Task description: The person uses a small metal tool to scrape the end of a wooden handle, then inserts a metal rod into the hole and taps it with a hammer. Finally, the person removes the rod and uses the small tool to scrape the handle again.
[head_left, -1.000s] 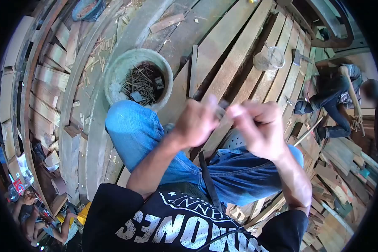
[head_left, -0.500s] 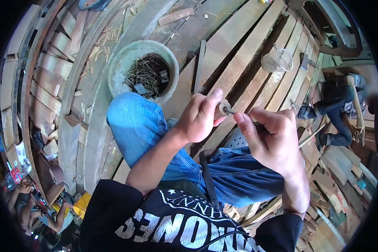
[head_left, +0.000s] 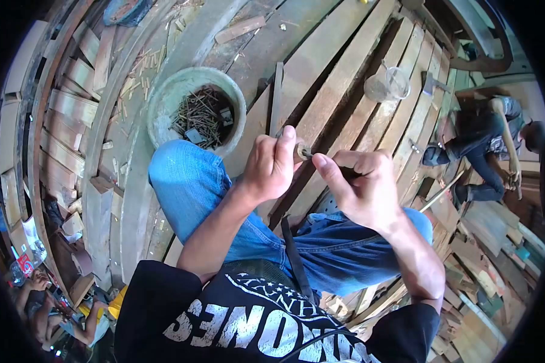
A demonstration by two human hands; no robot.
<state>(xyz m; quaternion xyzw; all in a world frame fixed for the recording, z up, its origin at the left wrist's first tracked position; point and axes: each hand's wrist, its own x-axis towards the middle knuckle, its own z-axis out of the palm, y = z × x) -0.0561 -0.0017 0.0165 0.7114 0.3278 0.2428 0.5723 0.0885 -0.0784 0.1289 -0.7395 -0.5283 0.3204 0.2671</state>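
Observation:
My left hand (head_left: 269,162) is closed on a small round brownish piece (head_left: 300,152), pinched between thumb and fingers above my lap. A thin dark metal pin (head_left: 307,153) sticks out of the piece toward the right. The thumb and bent forefinger of my right hand (head_left: 363,181) pinch the other end of this pin. Left of the hands, beyond my knee, stands a pale round bucket (head_left: 158,109) with many nails or bolts (head_left: 201,116) and a small square metal piece in it.
Long wooden planks (head_left: 333,81) with gaps between them run away from me. On them lie a clear plastic cup (head_left: 386,85) and an axe-like tool (head_left: 428,83). One person (head_left: 496,142) sits at the right; others (head_left: 45,314) are at the lower left. Wood scraps cover the right side.
Both hands have turned and shifted slightly left with the round piece and the pin. The piece, hidden or blurred a second ago, shows now. The whole view has shifted a little.

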